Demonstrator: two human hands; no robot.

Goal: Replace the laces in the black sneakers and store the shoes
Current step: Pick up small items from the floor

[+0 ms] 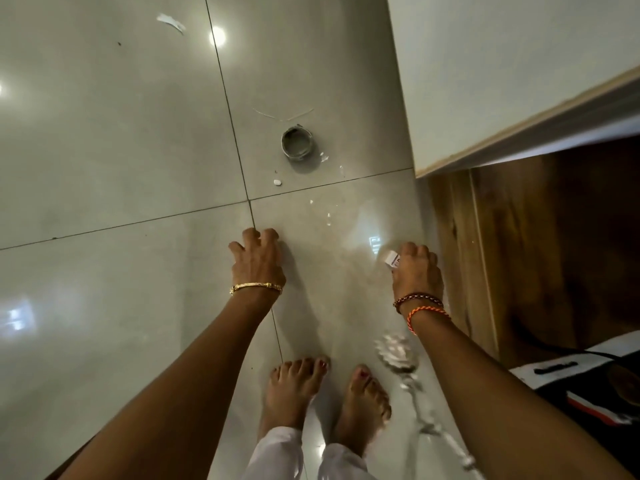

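A glossy grey tiled floor (121, 150) fills most of the view. To the right stands a white cabinet (502, 64) above a dark wooden recess (554, 254), with a white, black and red box (588, 386) at the lower right. The person stands barefoot, both arms stretched down and forward. The left hand (258, 261) hangs with fingers loosely curled, holding nothing. The right hand (417, 271) grips a small white packet (392, 259), and a blurred white lace (408, 375) dangles below that wrist. A small metal ring (297, 142) sits on the tile ahead, white scraps (277, 182) near it. No sneakers are in sight.
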